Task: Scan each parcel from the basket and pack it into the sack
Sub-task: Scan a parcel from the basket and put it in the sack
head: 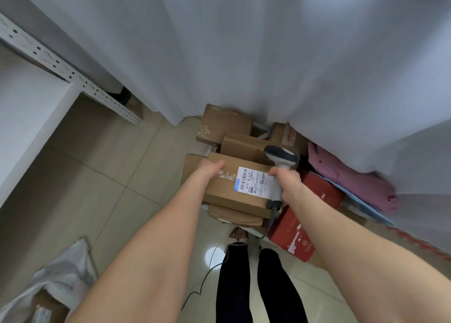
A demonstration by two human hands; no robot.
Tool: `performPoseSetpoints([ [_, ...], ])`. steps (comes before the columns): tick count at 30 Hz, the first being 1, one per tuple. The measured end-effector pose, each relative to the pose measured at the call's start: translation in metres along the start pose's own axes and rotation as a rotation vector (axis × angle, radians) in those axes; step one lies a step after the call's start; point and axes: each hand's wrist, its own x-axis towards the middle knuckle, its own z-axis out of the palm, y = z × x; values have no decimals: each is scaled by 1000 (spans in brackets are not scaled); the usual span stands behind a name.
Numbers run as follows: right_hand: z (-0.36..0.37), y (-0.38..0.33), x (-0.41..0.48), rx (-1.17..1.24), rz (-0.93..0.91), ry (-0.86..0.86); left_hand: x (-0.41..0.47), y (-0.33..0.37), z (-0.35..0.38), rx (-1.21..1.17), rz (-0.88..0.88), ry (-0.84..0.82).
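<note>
Labelled parcel [231, 191], a flat stiff carton, probably light, sits label-up over the heap of other parcels [227, 123]; left grip [212, 167] curls over its far-left edge, right grip [289, 184] holds scanner [280, 156] beside the label

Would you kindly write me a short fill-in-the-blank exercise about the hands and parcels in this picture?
1. The right hand grips a handheld ____.
2. The left hand holds a brown parcel whose white ____ faces up.
3. The boxes right of that parcel are coloured ____.
4. The white sack lies at the view's lower ____.
Missing words: scanner, label, red, left.
</note>
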Motion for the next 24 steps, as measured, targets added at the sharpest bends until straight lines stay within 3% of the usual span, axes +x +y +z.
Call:
performPoseSetpoints([
  [11,0,-73,-95,-5,-187,-81,-80,32,-79,-127,52,230],
  [15,-2,-106,-136,35,-284,-119,-118,45,-115,-223,160,348],
  [20,-6,-127,-180,54,-349,-147,-172,55,-149,-459,339,363],
  [24,-7,-130,-208,52,-354,-207,-211,60,-174,-416,444,408],
])
